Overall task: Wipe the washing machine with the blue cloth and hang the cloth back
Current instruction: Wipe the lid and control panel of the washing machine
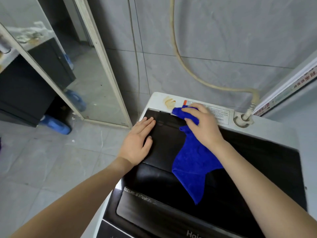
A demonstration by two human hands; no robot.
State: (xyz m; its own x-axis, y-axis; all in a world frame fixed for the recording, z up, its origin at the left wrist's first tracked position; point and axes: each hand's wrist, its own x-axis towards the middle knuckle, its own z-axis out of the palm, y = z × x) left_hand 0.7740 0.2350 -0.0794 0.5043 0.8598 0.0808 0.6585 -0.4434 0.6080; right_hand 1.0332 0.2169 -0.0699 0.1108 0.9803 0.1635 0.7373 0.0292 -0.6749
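Note:
A top-loading washing machine [267, 133] with a white body and a black lid fills the lower right. My right hand [204, 124] grips the blue cloth [193, 162] and presses its bunched end on the white rear panel, beside a brown stain [169, 102]. The rest of the cloth trails down over the black lid. My left hand [137, 141] lies flat, fingers together, on the lid's left edge, holding nothing.
A yellowed hose [188, 69] runs down the grey tiled wall to an inlet [245, 117] at the machine's back right. A framed glass door [103, 66] stands to the left. Blue water bottles [56, 125] lie on the floor by a dark cabinet [25, 93].

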